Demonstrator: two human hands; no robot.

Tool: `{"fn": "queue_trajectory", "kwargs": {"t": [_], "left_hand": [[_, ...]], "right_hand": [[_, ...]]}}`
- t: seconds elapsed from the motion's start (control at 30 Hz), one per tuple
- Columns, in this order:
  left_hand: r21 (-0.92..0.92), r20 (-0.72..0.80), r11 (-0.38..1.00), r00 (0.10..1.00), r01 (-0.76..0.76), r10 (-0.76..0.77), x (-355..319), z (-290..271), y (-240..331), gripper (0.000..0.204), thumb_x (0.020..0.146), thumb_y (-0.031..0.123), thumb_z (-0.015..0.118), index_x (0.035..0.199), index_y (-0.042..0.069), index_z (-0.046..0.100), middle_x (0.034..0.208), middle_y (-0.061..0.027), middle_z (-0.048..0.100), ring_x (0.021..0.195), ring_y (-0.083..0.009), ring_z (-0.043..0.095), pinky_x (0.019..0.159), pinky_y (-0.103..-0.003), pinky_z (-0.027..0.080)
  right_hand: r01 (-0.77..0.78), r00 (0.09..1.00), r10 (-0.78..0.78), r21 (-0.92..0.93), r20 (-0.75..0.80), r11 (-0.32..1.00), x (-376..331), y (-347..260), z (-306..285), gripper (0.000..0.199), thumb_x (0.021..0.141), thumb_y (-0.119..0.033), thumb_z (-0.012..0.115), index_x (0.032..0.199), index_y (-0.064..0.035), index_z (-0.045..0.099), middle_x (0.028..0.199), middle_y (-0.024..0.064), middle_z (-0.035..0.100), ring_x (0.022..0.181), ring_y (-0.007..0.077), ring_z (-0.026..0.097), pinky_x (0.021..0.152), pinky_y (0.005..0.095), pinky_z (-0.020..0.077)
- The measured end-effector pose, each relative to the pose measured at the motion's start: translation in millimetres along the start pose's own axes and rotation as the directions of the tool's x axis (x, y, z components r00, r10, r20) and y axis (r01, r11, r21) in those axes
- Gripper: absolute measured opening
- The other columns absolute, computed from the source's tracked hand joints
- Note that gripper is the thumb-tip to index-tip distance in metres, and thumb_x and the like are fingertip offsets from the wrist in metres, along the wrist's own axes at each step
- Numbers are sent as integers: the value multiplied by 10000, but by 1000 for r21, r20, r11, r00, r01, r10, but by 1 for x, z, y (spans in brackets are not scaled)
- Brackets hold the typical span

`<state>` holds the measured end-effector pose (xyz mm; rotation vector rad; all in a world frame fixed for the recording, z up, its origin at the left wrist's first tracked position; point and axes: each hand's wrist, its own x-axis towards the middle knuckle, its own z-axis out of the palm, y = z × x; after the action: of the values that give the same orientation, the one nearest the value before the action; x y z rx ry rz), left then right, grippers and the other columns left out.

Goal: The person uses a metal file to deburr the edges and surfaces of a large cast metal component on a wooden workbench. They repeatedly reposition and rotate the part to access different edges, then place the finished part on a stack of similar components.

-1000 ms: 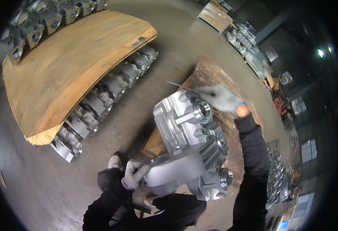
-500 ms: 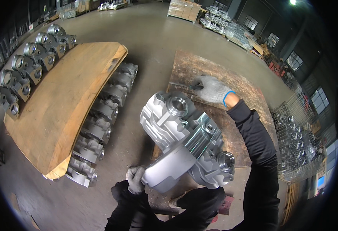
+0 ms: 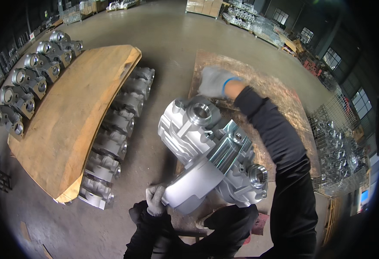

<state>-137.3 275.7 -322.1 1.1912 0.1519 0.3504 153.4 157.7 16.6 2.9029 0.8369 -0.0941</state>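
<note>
A large silver metal casting point(image 3: 196, 183) with machined round bores is in front of me, tilted, over the near part of a worn wooden board. My left hand point(image 3: 155, 200), in a grey knit glove, grips its near-left edge with the fingers closed. My right hand point(image 3: 213, 82), in a grey glove with a blue cuff, is beyond the casting, above the far-left part of the worn board point(image 3: 280, 101). Motion smears its fingers, so I cannot make out whether they hold anything.
To the left, a plywood sheet point(image 3: 68, 116) stands between two rows of castings, the outer row point(image 3: 36, 82) and the inner row point(image 3: 111, 142). A wire cage point(image 3: 340, 146) of metal parts is at the right. A red object point(image 3: 260, 223) lies near my leg.
My right hand has moved away and to the left; the dark, thin object seen at its fingers earlier cannot be made out now. My left hand keeps its grip on the casting.
</note>
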Motion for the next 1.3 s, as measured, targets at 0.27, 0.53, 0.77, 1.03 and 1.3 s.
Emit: {"fn": "queue_trajectory", "kwargs": {"t": [0.27, 0.53, 0.77, 1.03, 1.3], "left_hand": [[-101, 11, 993, 998, 64, -63, 1, 6, 10, 384, 1041, 219, 599, 745, -16, 666, 707, -5, 646, 636, -91, 572, 579, -281, 426], [-66, 51, 996, 998, 52, -48, 0, 3, 6, 369, 1042, 204, 604, 750, -8, 682, 693, -4, 648, 631, -81, 562, 578, -284, 427], [-48, 23, 995, 996, 87, -86, -2, 5, 9, 395, 1055, 268, 616, 773, 6, 709, 702, -4, 681, 613, -79, 587, 571, -275, 443], [-156, 97, 986, 994, 63, -48, 0, 1, 2, 443, 1057, 304, 617, 724, 17, 676, 665, -10, 666, 587, -88, 589, 547, -270, 432], [-147, 31, 986, 997, 73, -69, -3, 3, 1, 403, 1042, 269, 635, 744, 1, 679, 674, -21, 672, 605, -87, 582, 559, -271, 435]], "right_hand": [[-13, 997, 14, 10, -80, 1000, 8, -2, 25, 327, 779, -197, 654, 952, 48, 783, 1026, 321, 723, 1004, 474, 722, 913, 495, 585], [-65, 989, 67, 17, -131, 998, -4, 0, 34, 315, 783, -185, 653, 944, 49, 787, 976, 342, 723, 990, 479, 731, 891, 512, 590], [-89, 980, 112, 136, -168, 987, -26, 6, 43, 302, 767, -186, 665, 915, 49, 785, 948, 326, 727, 953, 471, 731, 881, 513, 591], [-167, 906, 256, 269, -338, 948, -58, 12, 68, 298, 784, -187, 663, 867, 80, 766, 903, 347, 701, 942, 481, 725, 884, 513, 597], [-136, 918, 247, 337, -310, 931, -77, 13, 66, 262, 796, -181, 648, 879, 15, 801, 889, 308, 714, 921, 472, 733, 905, 500, 599]]}}
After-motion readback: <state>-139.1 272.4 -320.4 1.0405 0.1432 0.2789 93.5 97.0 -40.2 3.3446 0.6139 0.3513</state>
